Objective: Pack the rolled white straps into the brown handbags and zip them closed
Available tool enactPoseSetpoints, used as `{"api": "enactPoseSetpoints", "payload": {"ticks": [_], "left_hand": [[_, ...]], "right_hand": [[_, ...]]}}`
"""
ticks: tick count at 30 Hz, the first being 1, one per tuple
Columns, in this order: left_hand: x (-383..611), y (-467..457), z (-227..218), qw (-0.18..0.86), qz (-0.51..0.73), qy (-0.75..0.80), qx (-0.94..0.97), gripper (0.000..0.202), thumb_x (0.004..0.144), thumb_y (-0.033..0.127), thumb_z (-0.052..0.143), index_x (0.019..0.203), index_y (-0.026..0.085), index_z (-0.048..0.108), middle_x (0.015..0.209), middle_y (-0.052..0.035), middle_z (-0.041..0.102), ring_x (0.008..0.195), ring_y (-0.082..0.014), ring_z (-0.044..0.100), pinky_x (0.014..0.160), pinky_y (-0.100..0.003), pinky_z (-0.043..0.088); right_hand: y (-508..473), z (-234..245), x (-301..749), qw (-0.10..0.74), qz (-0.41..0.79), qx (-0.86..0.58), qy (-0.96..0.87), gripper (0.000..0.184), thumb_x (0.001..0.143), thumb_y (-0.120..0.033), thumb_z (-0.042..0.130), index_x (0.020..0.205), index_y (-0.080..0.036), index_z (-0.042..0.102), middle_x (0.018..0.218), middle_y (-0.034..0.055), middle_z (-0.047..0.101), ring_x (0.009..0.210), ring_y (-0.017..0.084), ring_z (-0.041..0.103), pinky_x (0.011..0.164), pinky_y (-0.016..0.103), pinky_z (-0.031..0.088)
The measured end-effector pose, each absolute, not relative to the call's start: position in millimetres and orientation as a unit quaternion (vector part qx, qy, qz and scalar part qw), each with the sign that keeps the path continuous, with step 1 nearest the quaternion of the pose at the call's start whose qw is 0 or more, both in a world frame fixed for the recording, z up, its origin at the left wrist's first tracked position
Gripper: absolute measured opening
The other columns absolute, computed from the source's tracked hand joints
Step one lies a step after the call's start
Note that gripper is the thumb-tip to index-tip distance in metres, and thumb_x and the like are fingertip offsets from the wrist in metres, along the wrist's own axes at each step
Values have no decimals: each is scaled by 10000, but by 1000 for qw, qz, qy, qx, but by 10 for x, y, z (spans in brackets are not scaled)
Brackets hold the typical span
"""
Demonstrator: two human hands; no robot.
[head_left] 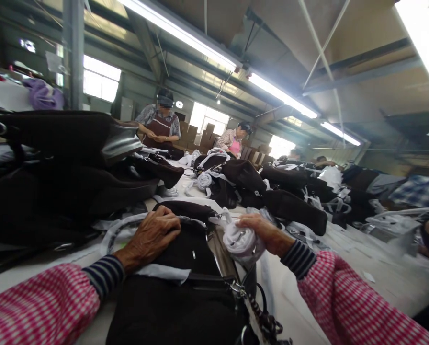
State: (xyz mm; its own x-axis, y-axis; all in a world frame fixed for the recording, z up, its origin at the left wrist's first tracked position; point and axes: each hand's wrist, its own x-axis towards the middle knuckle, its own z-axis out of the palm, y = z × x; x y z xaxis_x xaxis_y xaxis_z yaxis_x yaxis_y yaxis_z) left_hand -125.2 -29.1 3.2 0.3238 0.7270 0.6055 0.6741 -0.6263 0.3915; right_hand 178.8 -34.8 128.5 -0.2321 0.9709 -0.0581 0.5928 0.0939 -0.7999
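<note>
A dark brown-black bag [186, 242] lies in front of me with its zipper side to the right. My left hand [153, 235] is on the bag's upper left part, fingers bent and close together on the fabric; the fingertips are partly hidden. To the right of it, my right hand [263, 230] is closed on a strap roll in white wrapping [239, 242], beside the bag's zipped edge. A white slip [166, 273] lies across the bag. From a metal clasp near its right side hangs a braided cord tassel [261, 318].
Large dark bags [56, 187] are heaped at my left. More dark bags [243, 175] with white-wrapped straps cover the far table. Clear plastic wrapping [397, 223] lies at right. Two co-workers stand across the table, one in a brown apron [160, 128]. The table surface [344, 275] is whitish.
</note>
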Motion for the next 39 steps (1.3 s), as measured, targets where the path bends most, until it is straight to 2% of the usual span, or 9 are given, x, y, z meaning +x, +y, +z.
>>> {"api": "enactPoseSetpoints", "payload": {"ticks": [6, 11, 14, 17, 20, 24, 29, 35, 39], "left_hand": [[-1252, -259, 0, 24, 391, 422, 818, 164, 983, 276, 568, 852, 231, 655, 962, -14, 671, 1030, -242, 500, 899, -401, 363], [-1252, -249, -11, 19, 388, 419, 821, 165, 978, 276, 564, 844, 229, 649, 959, -19, 670, 1018, -245, 501, 878, -401, 362], [-1239, -275, 4, 30, 393, 422, 817, 176, 980, 287, 546, 847, 228, 645, 971, -25, 664, 1014, -242, 507, 869, -394, 369], [-1213, -286, 11, 61, 396, 438, 805, 208, 978, 288, 524, 817, 228, 641, 969, -30, 655, 1004, -240, 521, 882, -386, 386], [-1195, -250, -18, 82, 406, 455, 788, 193, 953, 279, 539, 793, 233, 638, 975, -28, 647, 1004, -238, 538, 891, -380, 401], [-1218, -179, -60, 113, 418, 476, 765, 189, 942, 306, 541, 807, 250, 661, 1010, -25, 635, 1013, -237, 558, 920, -396, 404], [-1264, -205, 2, 126, 419, 480, 760, 165, 894, 327, 575, 807, 253, 694, 1017, -41, 664, 1085, -276, 561, 947, -429, 412], [-1350, -191, 88, 195, 453, 476, 728, 273, 830, 487, 652, 863, 245, 774, 1069, -67, 698, 1069, -299, 611, 987, -424, 450], [-1605, -175, 275, 296, 480, 466, 682, 408, 823, 606, 654, 901, 227, 782, 918, -36, 737, 904, -261, 670, 789, -309, 507]], "right_hand": [[-370, 1054, 1663, 291, 519, -523, -610, 232, 675, -312, 701, 802, -156, 586, 779, 26, 632, 683, 139, 557, 667, 258, 456], [-444, 700, 1698, 248, 287, -529, -759, 179, 791, -306, 607, 689, -188, 519, 752, -2, 529, 745, 162, 496, 737, 302, 418], [-512, 482, 1788, 281, 183, -531, -779, 140, 867, -336, 573, 871, -198, 590, 915, 23, 584, 901, 202, 548, 846, 339, 421], [-494, 408, 1858, 325, 285, -577, -693, 348, 774, -390, 711, 1037, -196, 592, 913, 21, 624, 871, 206, 594, 792, 318, 455], [-420, 479, 1829, 316, 457, -590, -586, 386, 692, -401, 793, 943, -142, 655, 845, 49, 678, 804, 199, 633, 749, 300, 479], [-371, 594, 1678, 272, 633, -485, -539, 374, 597, -358, 871, 828, -110, 712, 791, 56, 717, 761, 156, 652, 814, 276, 501], [-450, 603, 1570, 261, 664, -467, -523, 425, 626, -400, 868, 876, -86, 729, 824, 78, 739, 773, 150, 677, 823, 268, 507], [-599, 722, 1464, 280, 598, -504, -557, 454, 553, -224, 862, 971, -116, 723, 874, 54, 740, 736, 175, 672, 734, 290, 515], [-685, 817, 1384, 279, 568, -501, -590, 388, 569, -219, 836, 929, -122, 729, 841, 42, 724, 728, 181, 651, 712, 288, 501]]}}
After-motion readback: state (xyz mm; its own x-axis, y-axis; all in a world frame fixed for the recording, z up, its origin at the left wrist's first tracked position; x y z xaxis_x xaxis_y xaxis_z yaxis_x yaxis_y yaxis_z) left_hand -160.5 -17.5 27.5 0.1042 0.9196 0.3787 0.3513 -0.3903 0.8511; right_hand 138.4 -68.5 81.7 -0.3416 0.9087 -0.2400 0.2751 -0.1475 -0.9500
